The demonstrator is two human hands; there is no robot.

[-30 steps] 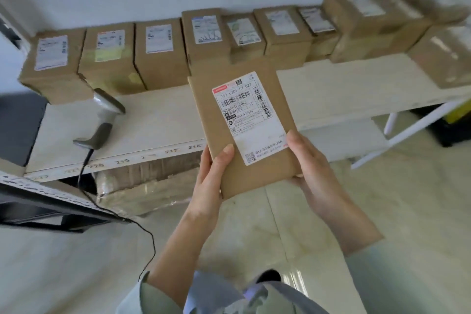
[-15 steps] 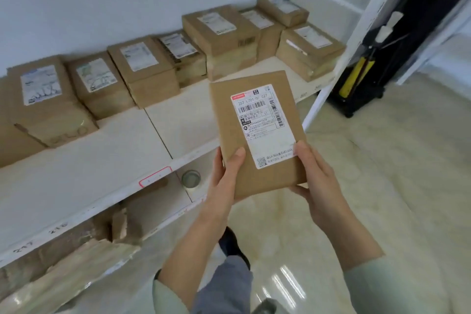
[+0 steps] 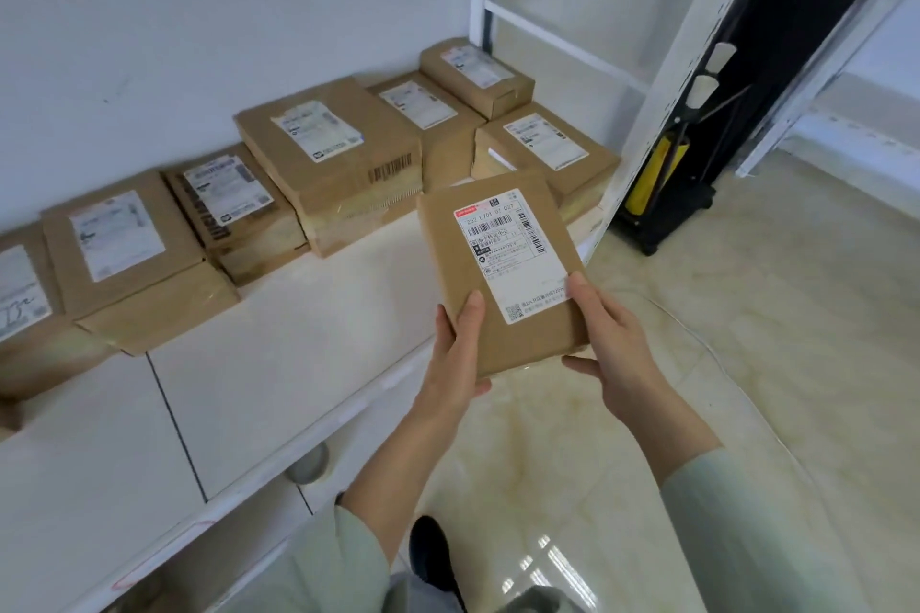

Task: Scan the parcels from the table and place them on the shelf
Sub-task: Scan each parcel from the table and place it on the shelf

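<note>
I hold a flat brown parcel (image 3: 448, 244) with a white barcode label facing up. My left hand (image 3: 460, 353) grips its lower left corner, thumb on top. My right hand (image 3: 610, 343) holds its lower right edge, thumb on the label. The parcel hangs over the front edge of the white shelf (image 3: 279, 363), near its right end. Several brown labelled parcels (image 3: 323, 154) stand in a row along the back of the shelf, against the wall.
A white shelf upright (image 3: 662, 75) rises just right of the parcels. Beyond it stands a black cart with a yellow roll (image 3: 657, 174). A tape roll (image 3: 308, 463) lies on the lower shelf. Glossy tiled floor (image 3: 747, 314) spreads to the right, with my shoe (image 3: 433, 558) below.
My view has swung right along the shelf; the scanner at the left end is out of sight. The parcel stays in both hands and now sits nearer the shelf's right end.
</note>
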